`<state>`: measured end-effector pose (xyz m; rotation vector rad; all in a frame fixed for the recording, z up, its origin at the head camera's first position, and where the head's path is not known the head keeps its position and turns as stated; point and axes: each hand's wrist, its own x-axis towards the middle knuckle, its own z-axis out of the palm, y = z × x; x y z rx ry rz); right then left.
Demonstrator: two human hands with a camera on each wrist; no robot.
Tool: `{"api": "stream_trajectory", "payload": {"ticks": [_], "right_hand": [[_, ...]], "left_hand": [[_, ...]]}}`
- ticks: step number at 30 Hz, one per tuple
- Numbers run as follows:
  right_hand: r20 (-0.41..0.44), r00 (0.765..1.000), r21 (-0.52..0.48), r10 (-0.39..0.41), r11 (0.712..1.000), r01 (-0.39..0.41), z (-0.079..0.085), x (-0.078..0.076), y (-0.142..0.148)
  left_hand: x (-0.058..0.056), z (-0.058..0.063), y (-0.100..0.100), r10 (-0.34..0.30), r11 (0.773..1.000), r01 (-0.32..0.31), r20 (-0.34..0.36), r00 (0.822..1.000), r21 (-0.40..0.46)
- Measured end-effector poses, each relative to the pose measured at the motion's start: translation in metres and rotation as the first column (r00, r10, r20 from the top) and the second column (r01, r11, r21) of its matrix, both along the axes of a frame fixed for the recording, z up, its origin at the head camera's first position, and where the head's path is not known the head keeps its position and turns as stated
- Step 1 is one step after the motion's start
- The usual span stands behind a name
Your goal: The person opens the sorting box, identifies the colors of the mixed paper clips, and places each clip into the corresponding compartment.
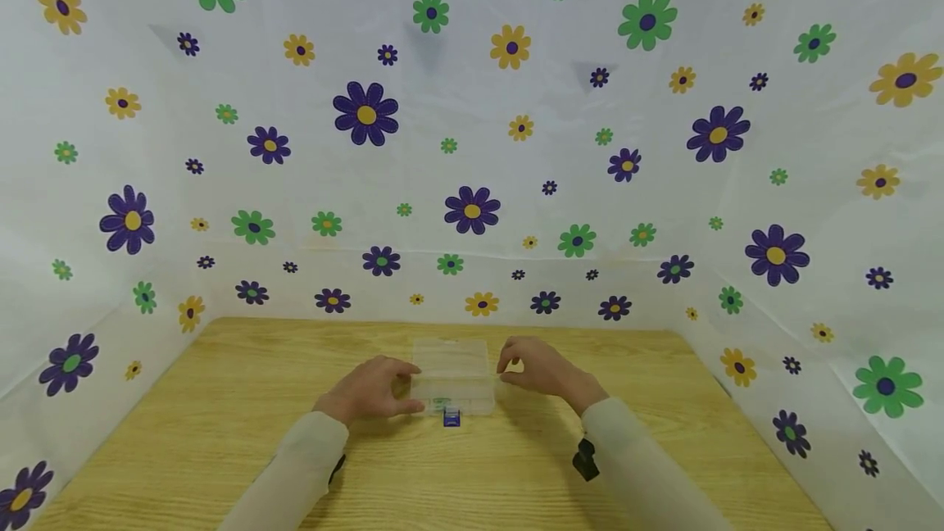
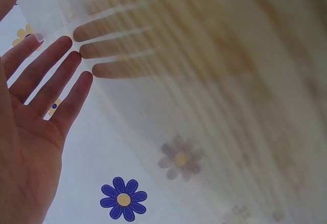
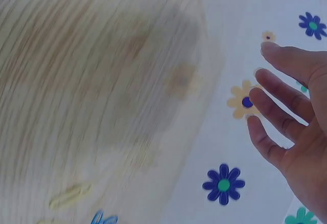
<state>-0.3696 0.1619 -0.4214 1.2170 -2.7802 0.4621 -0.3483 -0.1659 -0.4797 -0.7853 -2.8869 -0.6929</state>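
- The clear plastic box (image 1: 452,375) sits on the wooden table (image 1: 221,433) at the near middle, between the two hands; its lid looks raised toward twelve o'clock, though the clear plastic makes this hard to tell.
- It is judged light, stiff and thin-walled; the smooth plastic is likely slippery, and the lid hinge is probably the weak point; the short ends at nine and three o'clock seem the best places to take hold.
- A small blue block (image 1: 451,418) lies on the table just beside the box's near edge, at six o'clock from it.
- The left hand (image 1: 371,389) lies at the box's nine o'clock end, fingers relaxed and nearly straight against it, gripping nothing; the left wrist view shows the fingers (image 2: 56,76) spread.
- The right hand (image 1: 541,367) rests at the three o'clock end, fingers loosely extended and touching the box; nothing is clasped.
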Motion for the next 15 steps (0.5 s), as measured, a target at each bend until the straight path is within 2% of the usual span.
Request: {"api": "stream_trajectory", "payload": {"ticks": [7,15], "right_hand": [[-0.012,0.999,0.005,-0.053,0.999,0.054,-0.002,-0.001,0.036],[-0.007,0.992,0.019,-0.129,0.992,0.129,-0.008,0.006,0.074]], "left_hand": [[-0.004,-0.002,-0.001,-0.023,1.0,0.023,0.0,1.0,0.009],[-0.005,-0.002,-0.002,-0.019,1.0,0.018,-0.005,1.0,-0.005]]}}
